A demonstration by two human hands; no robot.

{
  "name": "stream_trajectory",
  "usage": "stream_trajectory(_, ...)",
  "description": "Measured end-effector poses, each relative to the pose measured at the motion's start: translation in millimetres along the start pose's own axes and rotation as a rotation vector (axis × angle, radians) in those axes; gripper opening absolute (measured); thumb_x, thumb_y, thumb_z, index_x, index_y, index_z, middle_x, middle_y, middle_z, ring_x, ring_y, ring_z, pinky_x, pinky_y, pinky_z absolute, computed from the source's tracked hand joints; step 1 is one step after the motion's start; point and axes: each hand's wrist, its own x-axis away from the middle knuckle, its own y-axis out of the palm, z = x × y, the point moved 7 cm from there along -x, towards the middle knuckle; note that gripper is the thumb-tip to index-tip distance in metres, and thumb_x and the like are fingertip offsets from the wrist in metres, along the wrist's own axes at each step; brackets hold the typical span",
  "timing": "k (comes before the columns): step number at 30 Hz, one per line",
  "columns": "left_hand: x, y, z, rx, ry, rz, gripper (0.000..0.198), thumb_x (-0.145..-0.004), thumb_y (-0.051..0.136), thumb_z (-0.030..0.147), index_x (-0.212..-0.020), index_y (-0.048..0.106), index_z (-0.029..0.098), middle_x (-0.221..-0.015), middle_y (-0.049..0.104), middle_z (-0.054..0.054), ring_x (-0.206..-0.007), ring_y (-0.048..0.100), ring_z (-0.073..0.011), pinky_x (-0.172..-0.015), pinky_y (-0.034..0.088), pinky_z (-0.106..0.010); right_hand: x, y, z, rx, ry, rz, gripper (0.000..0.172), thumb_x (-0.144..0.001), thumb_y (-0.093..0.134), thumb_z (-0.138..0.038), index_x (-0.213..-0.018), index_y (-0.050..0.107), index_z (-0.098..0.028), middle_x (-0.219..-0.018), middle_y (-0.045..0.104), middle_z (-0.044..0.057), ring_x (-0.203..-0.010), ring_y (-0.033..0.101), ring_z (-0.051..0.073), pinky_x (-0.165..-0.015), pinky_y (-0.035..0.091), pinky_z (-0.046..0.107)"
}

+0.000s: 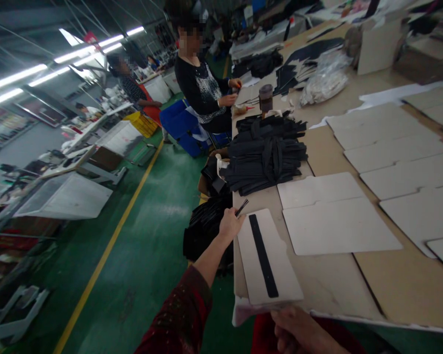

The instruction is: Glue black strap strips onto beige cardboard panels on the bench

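Observation:
At the table's left edge, my left hand (232, 223) is closed around thin black strips (242, 207) whose ends poke out past the fingers. Beside it lies a pale rectangular board (280, 255) with a flat black band (263, 253) running lengthwise on it. Just below the board's near end is my right hand (299, 324), its fingers curled and pressed together; whatever they hold, if anything, is hidden. Beyond the left hand, bundles of black strips (268, 160) are piled on the table.
Overlapping pale boards (339, 221) cover the table's right side. A dark cup (266, 98) and a plastic bag (327, 78) stand farther back. Black material (208, 228) hangs below the left edge. A co-worker (203, 93) sits at the table's far left side, over green floor (147, 255).

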Motion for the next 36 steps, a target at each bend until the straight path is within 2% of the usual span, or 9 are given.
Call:
stream_trajectory(4,62.5,38.3,19.6,0.242,-0.024,-0.303,0.057,-0.097,0.030,0.061,-0.110,0.062,0.016,-0.092,0.068,-0.008,-0.061,0.063,-0.0135,-0.048,0.038,-0.024,40.6,-29.5,-69.6,0.088,-0.340,0.211,0.055,-0.074,0.063,-0.071,-0.085,0.061,-0.017,-0.072,0.065,0.002,-0.058,0.060,0.012,-0.048,0.045,0.021)
stream_trajectory(8,124.0,89.0,45.3,0.738,-0.089,-0.631,0.058,-0.085,0.049,0.071,-0.100,0.059,0.016,-0.069,0.061,0.000,-0.042,0.048,-0.0071,-0.040,0.026,-0.020,84.9,-62.1,-140.0,0.159,-0.637,0.522,0.058,-0.081,0.058,-0.062,-0.122,0.059,-0.021,-0.106,0.067,0.006,-0.080,0.064,0.017,-0.066,0.054,0.028)
stream_trajectory(11,148.3,112.2,63.1,0.866,-0.116,-0.706,0.060,-0.079,0.057,0.073,-0.097,0.058,0.016,-0.064,0.060,0.002,-0.039,0.047,-0.0066,-0.039,0.027,-0.019,98.9,-68.6,-165.4,0.285,-0.773,0.550,0.057,-0.085,0.054,-0.055,-0.131,0.056,-0.022,-0.119,0.063,0.008,-0.080,0.063,0.016,-0.074,0.055,0.033)
stream_trajectory(19,151.6,143.0,85.9,0.839,-0.208,-0.547,0.063,-0.079,0.055,0.075,-0.099,0.057,0.016,-0.063,0.060,0.003,-0.040,0.050,-0.0083,-0.039,0.029,-0.021,102.1,-90.8,-156.9,0.617,-0.878,0.656,0.053,-0.096,0.044,-0.047,-0.139,0.051,-0.016,-0.137,0.056,0.014,-0.107,0.062,0.023,-0.089,0.053,0.039)
stream_trajectory(23,146.4,156.7,96.0,0.790,-0.217,-0.525,0.065,-0.077,0.053,0.079,-0.094,0.055,0.016,-0.060,0.057,0.003,-0.039,0.049,-0.0094,-0.037,0.028,-0.022,111.4,-102.7,-157.5,0.630,-0.921,0.722,0.049,-0.096,0.044,-0.047,-0.134,0.055,-0.017,-0.134,0.058,0.014,-0.102,0.064,0.023,-0.088,0.052,0.040)
stream_trajectory(26,144.9,163.0,102.7,0.707,-0.207,-0.501,0.064,-0.080,0.048,0.079,-0.092,0.057,0.016,-0.058,0.055,0.004,-0.038,0.048,-0.0086,-0.037,0.027,-0.021,115.5,-112.0,-163.8,0.503,-0.906,0.700,0.035,-0.091,0.053,-0.049,-0.104,0.066,-0.019,-0.100,0.067,0.008,-0.082,0.063,0.020,-0.078,0.052,0.036)
stream_trajectory(30,146.5,172.0,108.2,0.633,-0.144,-0.590,0.063,-0.079,0.054,0.077,-0.094,0.060,0.016,-0.058,0.053,0.005,-0.038,0.045,-0.0071,-0.038,0.030,-0.021,108.5,-133.5,-161.0,0.214,-0.706,0.538,0.036,-0.081,0.064,-0.056,-0.083,0.064,-0.020,-0.063,0.061,0.000,-0.057,0.055,0.016,-0.055,0.047,0.029)
stream_trajectory(33,147.6,172.3,106.9,0.737,-0.143,-0.693,0.070,-0.077,0.051,0.082,-0.095,0.061,0.015,-0.058,0.051,0.006,-0.037,0.040,-0.0058,-0.037,0.029,-0.020,115.4,-158.5,-155.9,0.024,-0.641,0.427,0.038,-0.075,0.073,-0.055,-0.084,0.065,-0.019,-0.063,0.064,0.001,-0.051,0.052,0.012,-0.051,0.045,0.025)
stream_trajectory(36,147.9,163.3,104.1,0.772,-0.167,-0.754,0.059,-0.077,0.058,0.072,-0.089,0.063,0.015,-0.054,0.047,0.007,-0.037,0.035,-0.0055,-0.037,0.024,-0.022,131.7,-191.5,-150.7,-0.217,-0.633,0.354,0.032,-0.071,0.082,-0.045,-0.084,0.069,-0.019,-0.089,0.072,0.005,-0.068,0.064,0.013,-0.061,0.052,0.023)
